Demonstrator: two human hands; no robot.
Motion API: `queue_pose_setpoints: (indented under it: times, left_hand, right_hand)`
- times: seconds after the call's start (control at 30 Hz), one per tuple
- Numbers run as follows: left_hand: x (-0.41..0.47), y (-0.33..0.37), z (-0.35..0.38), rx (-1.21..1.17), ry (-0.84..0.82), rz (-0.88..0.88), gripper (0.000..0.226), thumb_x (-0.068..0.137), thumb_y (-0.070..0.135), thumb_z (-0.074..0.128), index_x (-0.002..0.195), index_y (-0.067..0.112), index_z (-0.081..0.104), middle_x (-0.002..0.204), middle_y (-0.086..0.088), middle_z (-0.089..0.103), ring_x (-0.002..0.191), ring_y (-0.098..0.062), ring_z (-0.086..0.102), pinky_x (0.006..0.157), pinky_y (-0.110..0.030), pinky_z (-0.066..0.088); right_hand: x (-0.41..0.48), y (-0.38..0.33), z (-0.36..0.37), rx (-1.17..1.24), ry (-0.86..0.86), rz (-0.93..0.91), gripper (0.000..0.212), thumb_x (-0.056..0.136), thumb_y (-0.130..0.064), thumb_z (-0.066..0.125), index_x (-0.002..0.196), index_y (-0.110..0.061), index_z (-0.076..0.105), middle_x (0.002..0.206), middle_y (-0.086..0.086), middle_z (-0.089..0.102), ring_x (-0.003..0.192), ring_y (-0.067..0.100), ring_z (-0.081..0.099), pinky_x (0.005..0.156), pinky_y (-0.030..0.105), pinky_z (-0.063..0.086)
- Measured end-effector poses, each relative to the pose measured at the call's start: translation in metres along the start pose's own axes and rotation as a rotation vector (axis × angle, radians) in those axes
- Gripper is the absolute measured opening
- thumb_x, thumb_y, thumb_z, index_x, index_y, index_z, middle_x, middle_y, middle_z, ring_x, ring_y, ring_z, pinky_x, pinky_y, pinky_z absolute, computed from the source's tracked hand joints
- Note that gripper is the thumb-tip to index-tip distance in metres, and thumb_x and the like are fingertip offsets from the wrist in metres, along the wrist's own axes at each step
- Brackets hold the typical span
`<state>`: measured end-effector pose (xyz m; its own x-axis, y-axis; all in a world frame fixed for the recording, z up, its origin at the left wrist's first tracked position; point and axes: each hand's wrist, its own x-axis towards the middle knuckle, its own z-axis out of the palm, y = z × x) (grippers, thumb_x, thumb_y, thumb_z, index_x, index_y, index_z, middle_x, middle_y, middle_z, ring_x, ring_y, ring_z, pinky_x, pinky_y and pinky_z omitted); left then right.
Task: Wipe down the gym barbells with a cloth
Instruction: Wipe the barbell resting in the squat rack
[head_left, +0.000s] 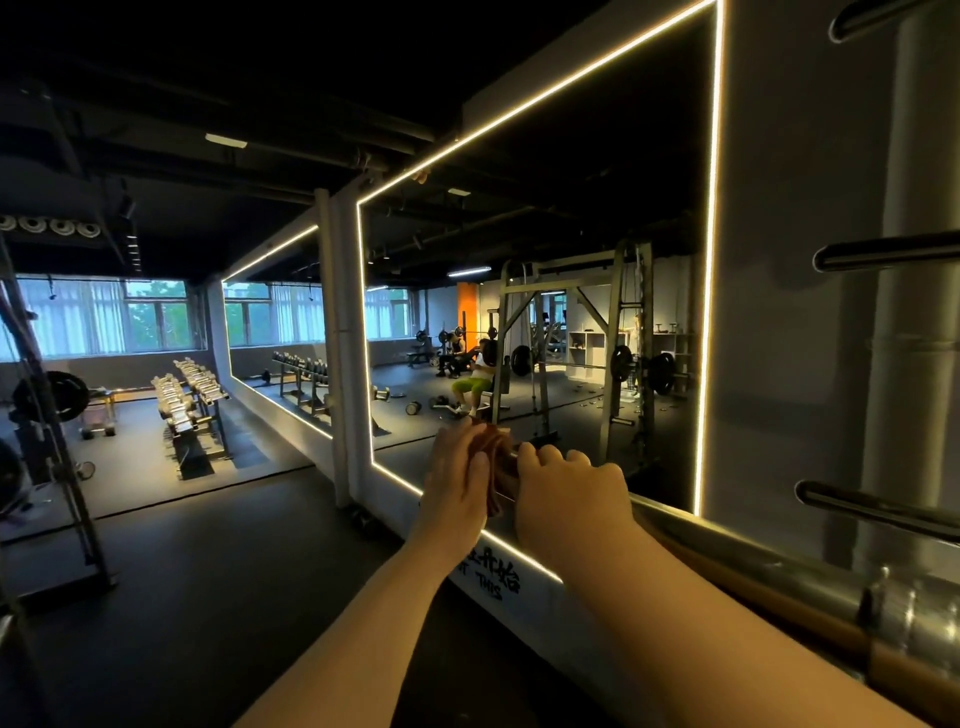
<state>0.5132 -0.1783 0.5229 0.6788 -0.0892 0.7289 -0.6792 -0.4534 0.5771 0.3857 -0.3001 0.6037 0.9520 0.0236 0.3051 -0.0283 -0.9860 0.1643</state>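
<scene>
- While both arms reach forward, the dumbbell racks (192, 400) stand well off to the left of the grip and far beyond it, and play no part in this step.
- The left hand (457, 478) is clenched around the cloth (493, 449). Its fingers and thumb fold the brown fabric about the far end of the bar, probably so the cloth meets the metal all the way round rather than on one face only.
- The cloth sits bunched between the two hands and touches both. A short dark stretch of bar shows just past it.
- The right hand (571, 488), just to the right of the cloth, grasps the barbell (691, 530) from above with its knuckles up. This looks like a steadying hold, to stop the bar rolling or sliding while the other hand rubs.
- From that grip the barbell runs back to the right and towards the person, at about chest height. Whatever supports it lies low at the right edge and cannot be made out clearly.
- Behind the grip hangs a mirror (545, 312) edged with a light strip (709, 312).
- To the right of the grip, and above it, a steel column (904, 364) carries pegs (883, 254) that jut out with nothing on them.
</scene>
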Motion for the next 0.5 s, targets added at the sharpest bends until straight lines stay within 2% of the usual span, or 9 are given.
queue_pose_setpoints:
  times: [0.07, 0.1, 0.17, 0.2, 0.23, 0.27, 0.33, 0.4, 0.5]
  left_hand:
    - [0.013, 0.004, -0.002, 0.03, 0.042, -0.067, 0.021, 0.109, 0.03, 0.032, 0.124, 0.031, 0.047, 0.136, 0.002, 0.044, 0.123, 0.003, 0.044, 0.103, -0.016, 0.037]
    - [0.016, 0.006, 0.002, 0.043, 0.067, -0.092, 0.023, 0.109, 0.028, 0.032, 0.123, 0.03, 0.049, 0.135, 0.001, 0.044, 0.126, -0.004, 0.045, 0.104, -0.017, 0.036]
    - [0.009, 0.017, 0.012, 0.023, 0.08, -0.138, 0.029, 0.109, 0.031, 0.03, 0.131, 0.029, 0.049, 0.143, 0.003, 0.039, 0.142, -0.02, 0.036, 0.117, -0.038, 0.035]
    - [0.0, 0.025, 0.016, 0.013, 0.069, -0.132, 0.032, 0.11, 0.032, 0.028, 0.136, 0.03, 0.046, 0.148, 0.009, 0.034, 0.147, -0.023, 0.029, 0.12, -0.046, 0.031]
    - [-0.011, 0.034, 0.02, 0.005, 0.048, -0.108, 0.035, 0.111, 0.034, 0.026, 0.141, 0.032, 0.043, 0.151, 0.014, 0.031, 0.152, -0.021, 0.022, 0.123, -0.049, 0.027]
    - [-0.024, 0.045, 0.023, -0.005, 0.008, -0.073, 0.038, 0.111, 0.037, 0.023, 0.146, 0.035, 0.038, 0.157, 0.017, 0.026, 0.155, -0.016, 0.012, 0.126, -0.045, 0.021]
    - [-0.048, 0.065, 0.024, -0.013, -0.088, 0.032, 0.044, 0.108, 0.053, 0.018, 0.151, 0.045, 0.025, 0.165, 0.022, 0.011, 0.154, -0.002, -0.009, 0.124, -0.027, 0.006]
    - [-0.058, 0.068, 0.023, -0.005, -0.129, 0.105, 0.052, 0.101, 0.063, 0.011, 0.151, 0.05, 0.018, 0.166, 0.025, 0.005, 0.151, 0.004, -0.015, 0.12, -0.023, 0.001]
    - [-0.041, 0.048, 0.016, 0.065, -0.088, 0.062, 0.055, 0.101, 0.06, 0.013, 0.151, 0.044, 0.027, 0.16, 0.026, 0.018, 0.155, -0.004, 0.0, 0.127, -0.045, 0.012]
  right_hand:
    - [-0.009, 0.009, -0.006, -0.002, -0.045, 0.021, 0.063, 0.105, -0.04, 0.044, 0.159, -0.018, 0.018, 0.148, 0.011, 0.045, 0.131, 0.034, 0.049, 0.107, 0.055, 0.042]
    - [-0.013, 0.015, -0.008, -0.001, -0.049, 0.034, 0.059, 0.106, -0.04, 0.042, 0.157, -0.018, 0.022, 0.146, 0.011, 0.047, 0.129, 0.034, 0.05, 0.107, 0.056, 0.042]
    - [-0.024, 0.026, -0.01, 0.008, -0.021, 0.057, 0.05, 0.108, -0.042, 0.036, 0.151, -0.017, 0.032, 0.139, 0.01, 0.052, 0.123, 0.032, 0.055, 0.103, 0.054, 0.045]
    - [-0.03, 0.031, -0.009, 0.007, 0.006, 0.062, 0.046, 0.109, -0.044, 0.033, 0.146, -0.017, 0.038, 0.134, 0.009, 0.054, 0.118, 0.03, 0.057, 0.1, 0.051, 0.047]
    - [-0.036, 0.033, -0.008, -0.001, 0.042, 0.06, 0.044, 0.109, -0.045, 0.029, 0.141, -0.017, 0.041, 0.129, 0.007, 0.056, 0.113, 0.028, 0.059, 0.097, 0.048, 0.049]
    - [-0.041, 0.035, -0.006, -0.011, 0.082, 0.048, 0.043, 0.11, -0.044, 0.028, 0.139, -0.016, 0.043, 0.125, 0.006, 0.057, 0.109, 0.026, 0.06, 0.094, 0.044, 0.05]
    - [-0.047, 0.036, -0.003, -0.024, 0.143, 0.004, 0.041, 0.11, -0.041, 0.031, 0.141, -0.016, 0.041, 0.126, 0.004, 0.057, 0.109, 0.024, 0.06, 0.089, 0.038, 0.049]
    - [-0.048, 0.037, -0.003, -0.03, 0.16, -0.012, 0.042, 0.109, -0.039, 0.034, 0.144, -0.015, 0.038, 0.128, 0.004, 0.057, 0.11, 0.024, 0.06, 0.084, 0.037, 0.047]
    - [-0.047, 0.037, -0.003, -0.032, 0.148, -0.005, 0.041, 0.108, -0.038, 0.035, 0.142, -0.016, 0.039, 0.124, 0.004, 0.058, 0.106, 0.024, 0.06, 0.082, 0.037, 0.046]
